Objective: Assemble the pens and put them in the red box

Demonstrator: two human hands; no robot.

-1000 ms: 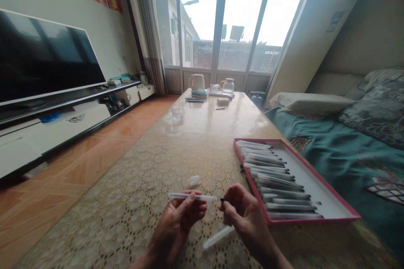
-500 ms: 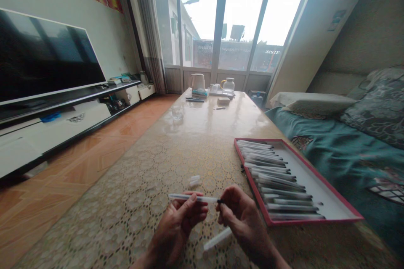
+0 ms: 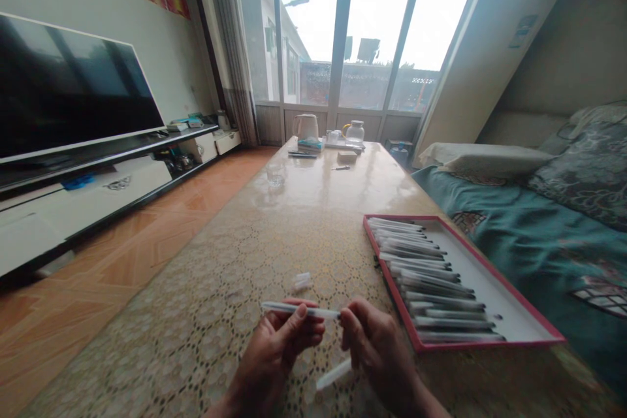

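Above the table, my left hand [image 3: 284,339] is closed around the barrel of a whitish translucent pen [image 3: 321,312], which points left and lies nearly level. My right hand [image 3: 369,336] pinches the pen's right end, and its fingers hide the dark tip there. Below the right hand a white translucent tube [image 3: 334,375] lies on the table, partly covered by that hand. Small clear caps [image 3: 302,281] rest just beyond the left hand. To the right, a red-rimmed box [image 3: 490,261] holds a row of many similar pens [image 3: 441,287] with dark ends.
The long table [image 3: 235,255] has a lace-patterned cover. A drinking glass [image 3: 275,175], a kettle [image 3: 307,125], a glass jug [image 3: 354,133] and a small box [image 3: 347,157] stand farther back. A sofa [image 3: 519,228] borders the right side; a TV cabinet [image 3: 108,196] stands left.
My right fingers have closed over the dark end of the pen, which showed more before. The left hand and the pen have hardly moved.
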